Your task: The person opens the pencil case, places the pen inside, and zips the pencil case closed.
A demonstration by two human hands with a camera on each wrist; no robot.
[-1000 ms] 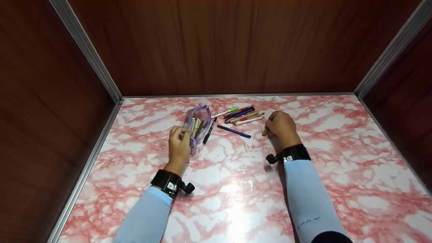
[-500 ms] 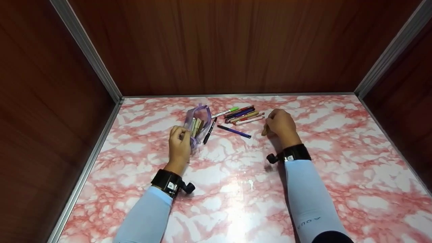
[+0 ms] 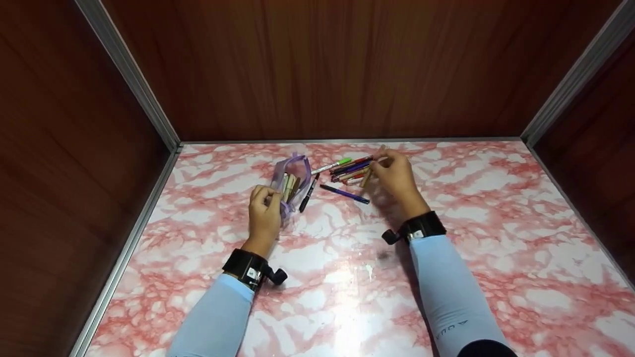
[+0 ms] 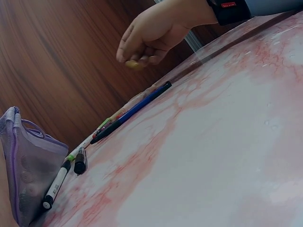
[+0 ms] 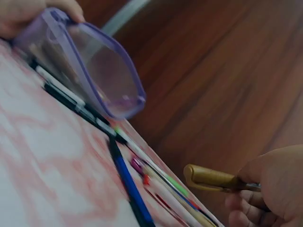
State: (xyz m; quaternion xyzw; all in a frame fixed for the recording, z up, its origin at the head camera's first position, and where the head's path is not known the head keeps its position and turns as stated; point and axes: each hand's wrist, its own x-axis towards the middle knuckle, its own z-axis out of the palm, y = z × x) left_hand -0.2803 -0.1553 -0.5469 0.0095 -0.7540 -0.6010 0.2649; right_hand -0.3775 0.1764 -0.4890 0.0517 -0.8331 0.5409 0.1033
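Purple mesh pouch (image 4: 38, 172) gapes wide with a few pens in its belly

From where I stand, the pouch lies on the red-and-white marbled table (image 3: 322, 277), its darker purple edging spread into a wide mouth that faces the right-hand side. Inside sits a small bundle of pens (image 3: 289, 186), pale greenish and brown ones side by side; seen through the mesh they are dim, and I can't count them surely. The person's left hand (image 3: 264, 208) grips the pouch by its edge, fingers curled on it at the near end.

The right hand (image 3: 397, 173) pinches a tan pen (image 5: 210, 178) between thumb and fingers, lifted above the table and well apart from the pouch's mouth.

Just outside the pouch, along its right side, lies a black marker (image 3: 309, 193). A blue pen (image 4: 142, 106) rests a bit farther right. Beyond it is a loose pile of pens (image 3: 352, 169) in red, purple, tan and white, and a white pen with a green end (image 3: 331, 165) slants from there toward the pouch.
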